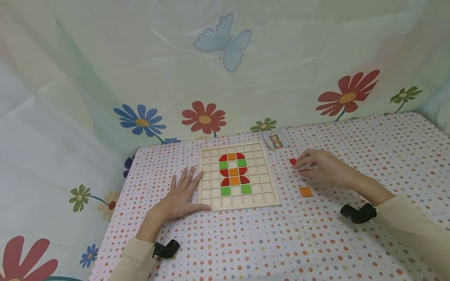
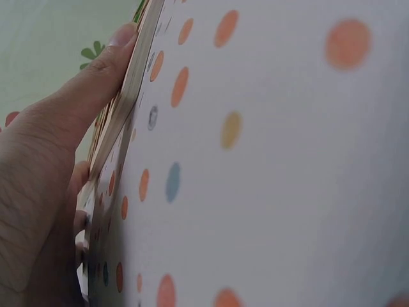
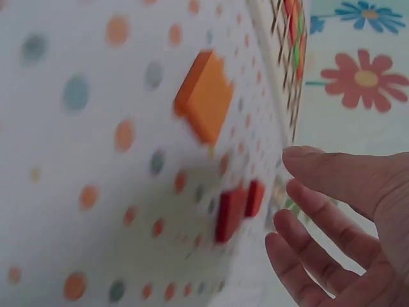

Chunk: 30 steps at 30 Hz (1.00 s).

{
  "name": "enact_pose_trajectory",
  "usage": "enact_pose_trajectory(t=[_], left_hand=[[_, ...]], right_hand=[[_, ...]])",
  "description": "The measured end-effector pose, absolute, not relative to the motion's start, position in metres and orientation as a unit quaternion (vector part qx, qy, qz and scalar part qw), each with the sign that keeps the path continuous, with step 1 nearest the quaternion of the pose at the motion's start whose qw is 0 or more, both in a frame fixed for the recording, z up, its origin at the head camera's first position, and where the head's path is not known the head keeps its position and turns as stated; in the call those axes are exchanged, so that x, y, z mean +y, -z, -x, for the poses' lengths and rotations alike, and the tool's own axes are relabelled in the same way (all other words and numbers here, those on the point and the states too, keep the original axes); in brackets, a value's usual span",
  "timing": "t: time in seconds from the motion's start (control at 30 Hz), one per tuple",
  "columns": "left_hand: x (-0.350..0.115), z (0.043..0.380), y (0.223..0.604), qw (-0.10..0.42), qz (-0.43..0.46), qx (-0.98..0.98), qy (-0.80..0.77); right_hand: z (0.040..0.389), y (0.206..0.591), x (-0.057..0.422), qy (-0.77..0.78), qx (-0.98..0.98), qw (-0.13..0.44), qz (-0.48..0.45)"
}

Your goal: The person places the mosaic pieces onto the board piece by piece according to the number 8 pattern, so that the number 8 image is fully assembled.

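My left hand [image 1: 179,199] is spread flat at the left side of a wooden grid board [image 1: 266,188], its thumb along the near edge and its fingertips at the left edge. Red, green and orange tiles fill several squares in the board's middle columns. To the right of the board, my right hand [image 1: 321,168] hovers with loosely bent fingers over two red tiles. In the right wrist view a red tile [image 3: 230,214] and another red tile [image 3: 254,198] lie on the cloth, and nothing sits between thumb and fingers. An orange tile [image 1: 306,192] lies nearer me.
A small printed card [image 1: 280,140] with a similar coloured pattern lies behind the board's far right corner. The table has a dotted cloth [image 1: 218,246]. A flowered curtain [image 1: 281,78] hangs at the back and left.
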<state>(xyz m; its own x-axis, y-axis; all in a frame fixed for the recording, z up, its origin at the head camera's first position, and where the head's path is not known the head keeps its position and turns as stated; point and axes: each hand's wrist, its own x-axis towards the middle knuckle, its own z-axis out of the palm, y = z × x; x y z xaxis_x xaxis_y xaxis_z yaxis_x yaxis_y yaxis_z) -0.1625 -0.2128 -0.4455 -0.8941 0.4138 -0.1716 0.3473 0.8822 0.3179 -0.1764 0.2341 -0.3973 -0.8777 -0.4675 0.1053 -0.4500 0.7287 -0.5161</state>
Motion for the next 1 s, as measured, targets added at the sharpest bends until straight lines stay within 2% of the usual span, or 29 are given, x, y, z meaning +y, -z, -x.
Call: enact_pose_trajectory(t=[0.3, 0.8, 1.0], left_hand=[[-0.212, 0.162, 0.446, 0.119, -0.198, 0.963, -0.14], [-0.212, 0.162, 0.445, 0.118, -0.199, 0.962, -0.146], [-0.213, 0.163, 0.445, 0.118, -0.197, 0.962, -0.15]], right_hand=[[0.185, 0.415, 0.259, 0.29, 0.937, 0.03, 0.191], [0.185, 0.41, 0.255, 0.28, 0.944, 0.07, 0.16], [0.182, 0.409, 0.251, 0.268, 0.952, 0.056, 0.136]])
